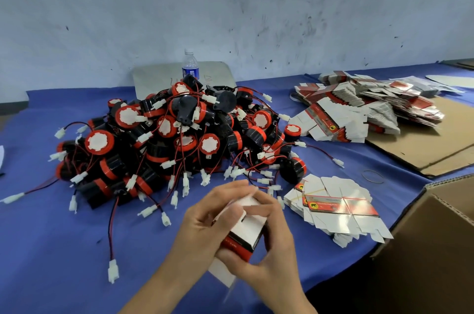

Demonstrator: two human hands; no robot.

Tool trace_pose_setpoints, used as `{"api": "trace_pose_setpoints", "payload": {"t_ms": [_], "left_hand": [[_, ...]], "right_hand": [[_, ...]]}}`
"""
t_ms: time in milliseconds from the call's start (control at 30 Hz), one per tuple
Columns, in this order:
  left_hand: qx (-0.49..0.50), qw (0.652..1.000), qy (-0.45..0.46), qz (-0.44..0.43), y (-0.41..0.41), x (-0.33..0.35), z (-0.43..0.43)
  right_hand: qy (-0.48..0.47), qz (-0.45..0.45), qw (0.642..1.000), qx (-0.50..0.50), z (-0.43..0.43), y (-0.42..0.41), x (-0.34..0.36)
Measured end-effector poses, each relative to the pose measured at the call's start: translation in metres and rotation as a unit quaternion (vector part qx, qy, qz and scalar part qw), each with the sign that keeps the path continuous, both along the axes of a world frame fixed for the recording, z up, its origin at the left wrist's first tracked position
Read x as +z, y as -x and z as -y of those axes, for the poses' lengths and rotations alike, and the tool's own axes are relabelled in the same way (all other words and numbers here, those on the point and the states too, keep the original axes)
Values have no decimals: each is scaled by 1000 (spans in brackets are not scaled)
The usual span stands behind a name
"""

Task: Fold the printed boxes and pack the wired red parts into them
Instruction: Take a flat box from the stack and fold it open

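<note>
Gripping a small printed box [245, 233] at six o'clock, we curl our left hand [202, 221] round its left side and our right hand [274, 244] round its right side and near end, fingers bent over its white top flaps. The box is white with a red and black band at its near end. At four o'clock, near our right hand, lies a bundle of flat boxes [341, 213], white with a red strip bearing a yellow disc and a black animal figure; the lettering beside it is too small to read. Farther out, from ten to twelve o'clock, the wired red parts [179, 139] lie heaped on the blue cloth [51, 236]: black bodies with red rings, white faces, and red-and-black wires ending in white plugs. At two o'clock sprawls a larger heap of flat boxes [359, 108], partly on brown cardboard [420, 149]. At twelve o'clock, behind the pile, stands a water bottle [190, 65] whose blue label we cannot read.
</note>
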State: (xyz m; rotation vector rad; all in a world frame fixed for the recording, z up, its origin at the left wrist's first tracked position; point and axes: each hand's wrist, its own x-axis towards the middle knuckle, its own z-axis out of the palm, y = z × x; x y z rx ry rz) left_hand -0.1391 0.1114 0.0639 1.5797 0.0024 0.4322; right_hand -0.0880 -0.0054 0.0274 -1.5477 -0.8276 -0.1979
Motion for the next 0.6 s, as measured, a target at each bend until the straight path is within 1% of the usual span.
{"api": "trace_pose_setpoints", "payload": {"t_ms": [67, 200, 333, 467, 600], "left_hand": [[5, 1000, 5, 11, 1, 2, 0], [60, 998, 10, 28, 0, -1, 5], [73, 995, -3, 64, 1, 1, 8], [83, 994, -19, 69, 3, 3, 9], [96, 990, -69, 72, 5, 3, 7]], "right_hand": [[-31, -24, 999, 1, 0, 0, 0], [-82, -35, 996, 4, -3, 2, -1], [-56, 8, 998, -10, -4, 4, 1], [-51, 15, 999, -9, -3, 6, 4], [-39, 39, 998, -9, -3, 7, 7]]}}
